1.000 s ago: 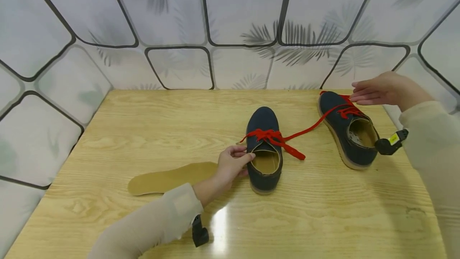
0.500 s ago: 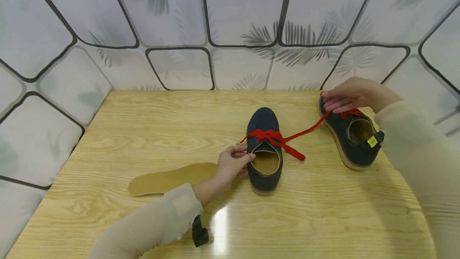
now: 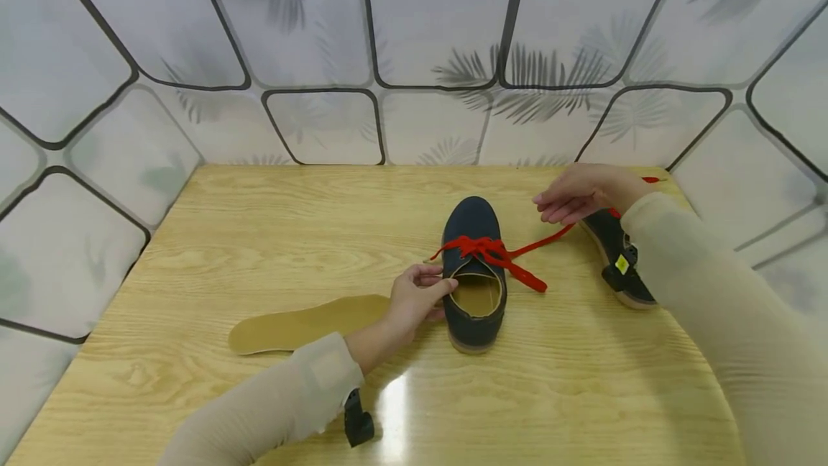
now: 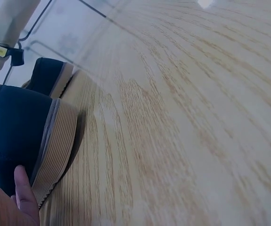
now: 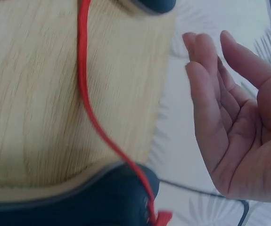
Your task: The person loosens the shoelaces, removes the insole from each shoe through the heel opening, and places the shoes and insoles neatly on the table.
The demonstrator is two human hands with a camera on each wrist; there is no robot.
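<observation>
A dark blue shoe (image 3: 474, 333) with red laces (image 3: 481, 247) stands mid-table, toe away from me. My left hand (image 3: 414, 300) grips its left side, thumb at the opening's rim; in the left wrist view the fingers (image 4: 26, 197) touch the shoe's side (image 4: 20, 132). My right hand (image 3: 585, 193) hovers over the second blue shoe's toe area, holding nothing, and its sleeve hides much of that shoe (image 3: 598, 236). A red lace (image 5: 86, 84) runs between the shoes. In the right wrist view the right hand (image 5: 243, 117) has relaxed, slightly bent fingers.
A tan insole (image 3: 284, 326) lies on the wooden table (image 3: 291, 221), left of the left hand and partly behind the forearm. A patterned wall covering (image 3: 427, 13) rises behind the table's far edge. Each wrist carries a small black camera (image 3: 358, 419).
My right hand has moved left and slightly nearer, from beyond the right shoe to over the lace between the shoes. The left hand and its shoe have stayed put.
</observation>
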